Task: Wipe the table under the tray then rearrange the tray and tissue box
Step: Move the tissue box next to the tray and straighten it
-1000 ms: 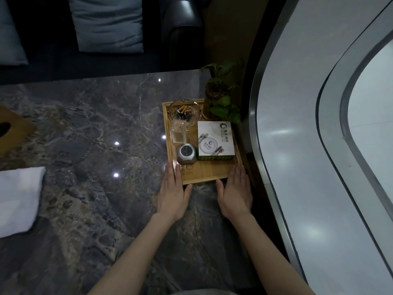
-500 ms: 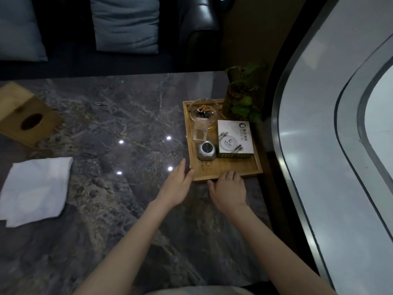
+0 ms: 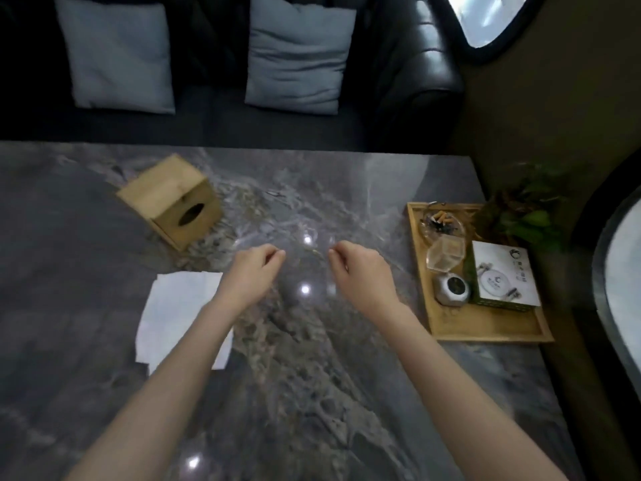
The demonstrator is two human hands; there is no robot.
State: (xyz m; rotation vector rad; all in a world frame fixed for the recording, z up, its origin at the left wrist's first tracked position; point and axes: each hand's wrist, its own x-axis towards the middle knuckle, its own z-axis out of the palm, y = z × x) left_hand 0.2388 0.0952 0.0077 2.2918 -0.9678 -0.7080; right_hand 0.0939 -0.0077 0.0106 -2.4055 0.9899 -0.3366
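The wooden tray (image 3: 485, 329) sits at the right edge of the dark marble table (image 3: 312, 376), carrying an ashtray with butts (image 3: 442, 222), a clear glass (image 3: 445, 253), a small grey device (image 3: 452, 289) and a white box (image 3: 504, 277). A wooden tissue box (image 3: 170, 201) stands tilted at the back left. A white cloth (image 3: 173, 317) lies flat, partly under my left forearm. My left hand (image 3: 251, 272) and right hand (image 3: 360, 274) hover over the table's middle, fingers loosely curled, holding nothing.
A potted plant (image 3: 523, 216) stands just behind the tray off the table's right edge. A dark sofa with two grey cushions (image 3: 300, 57) runs along the far side. A curved wall panel (image 3: 621, 272) is close on the right.
Both hands have left the tray's near edge and moved left to the table's middle, fingers curling. The view swung left, bringing the tissue box and cloth fully into sight.
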